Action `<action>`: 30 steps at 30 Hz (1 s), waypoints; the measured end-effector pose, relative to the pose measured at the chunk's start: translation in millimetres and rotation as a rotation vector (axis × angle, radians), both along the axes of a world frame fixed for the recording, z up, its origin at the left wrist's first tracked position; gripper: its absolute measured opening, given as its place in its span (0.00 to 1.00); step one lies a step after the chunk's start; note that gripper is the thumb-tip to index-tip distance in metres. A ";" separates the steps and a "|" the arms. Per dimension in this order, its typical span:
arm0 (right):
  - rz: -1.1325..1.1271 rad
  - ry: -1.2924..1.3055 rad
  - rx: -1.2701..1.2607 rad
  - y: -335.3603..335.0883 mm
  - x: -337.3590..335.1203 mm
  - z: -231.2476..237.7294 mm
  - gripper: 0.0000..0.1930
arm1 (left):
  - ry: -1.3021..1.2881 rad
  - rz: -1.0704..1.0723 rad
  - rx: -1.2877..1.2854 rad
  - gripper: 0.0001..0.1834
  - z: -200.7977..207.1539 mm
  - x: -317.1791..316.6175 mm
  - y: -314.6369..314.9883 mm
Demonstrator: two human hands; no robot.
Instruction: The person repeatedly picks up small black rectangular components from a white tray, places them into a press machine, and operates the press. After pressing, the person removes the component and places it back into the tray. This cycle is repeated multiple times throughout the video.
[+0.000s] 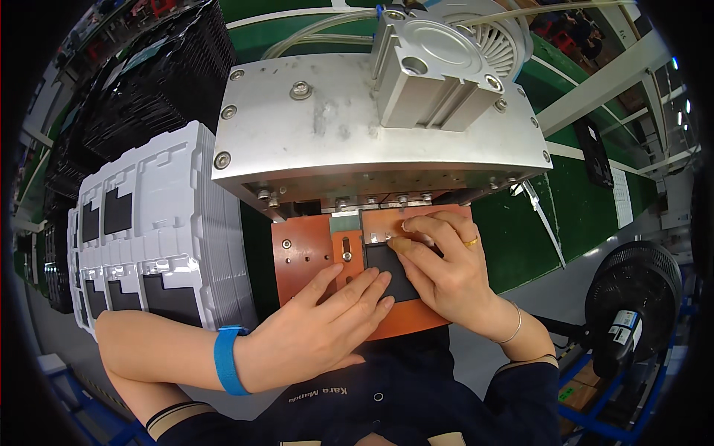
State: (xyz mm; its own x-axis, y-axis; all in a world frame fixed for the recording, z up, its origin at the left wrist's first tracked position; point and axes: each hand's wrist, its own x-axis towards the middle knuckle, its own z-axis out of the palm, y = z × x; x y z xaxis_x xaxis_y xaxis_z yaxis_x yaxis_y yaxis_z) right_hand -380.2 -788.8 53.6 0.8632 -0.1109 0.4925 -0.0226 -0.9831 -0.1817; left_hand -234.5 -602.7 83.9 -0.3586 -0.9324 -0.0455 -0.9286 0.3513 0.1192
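Note:
A thin black rectangular sheet (401, 286) lies on the orange fixture plate (301, 251), below the front opening of a metal press (297, 126). My left hand (320, 331) lies flat with its fingers extended, fingertips at the left edge of the sheet and beside a slotted orange block (346, 262). My right hand (446, 271) rests over the right side of the sheet. Its thumb and forefinger pinch together at the sheet's far edge; what they hold is too small to make out. Small shiny bits show right beside those fingertips.
A stack of white trays (156, 253) holding black sheets stands at the left, with stacked black trays (149, 97) behind. An air cylinder (439, 70) tops the press. Calipers (543, 215) lie on the green table (513, 253) at the right. A black fan (632, 297) stands beyond.

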 end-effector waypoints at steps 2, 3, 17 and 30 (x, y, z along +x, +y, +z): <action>-0.015 0.008 -0.019 0.6 -0.2 -0.2 0.12 | 0.007 0.000 0.000 0.41 -0.4 -0.5 -0.2; -0.025 0.013 -0.027 0.9 -0.6 -0.6 0.13 | 0.016 0.001 0.000 0.41 -1.1 -0.4 -0.6; 0.003 0.077 0.136 -1.0 0.9 1.4 0.19 | 0.020 0.006 0.012 0.42 2.8 2.6 -1.9; 0.061 0.090 0.319 -12.8 -15.7 7.6 0.17 | 0.132 0.107 -0.019 0.42 0.7 18.6 -14.1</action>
State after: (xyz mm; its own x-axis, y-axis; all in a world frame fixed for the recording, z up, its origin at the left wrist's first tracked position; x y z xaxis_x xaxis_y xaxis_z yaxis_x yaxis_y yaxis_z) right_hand -395.9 -801.6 61.2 0.9115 -0.1939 0.3627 0.0044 -0.8772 -0.4801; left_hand -215.9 -616.8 84.6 -0.2591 -0.9658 0.0133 -0.9375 0.2548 0.2369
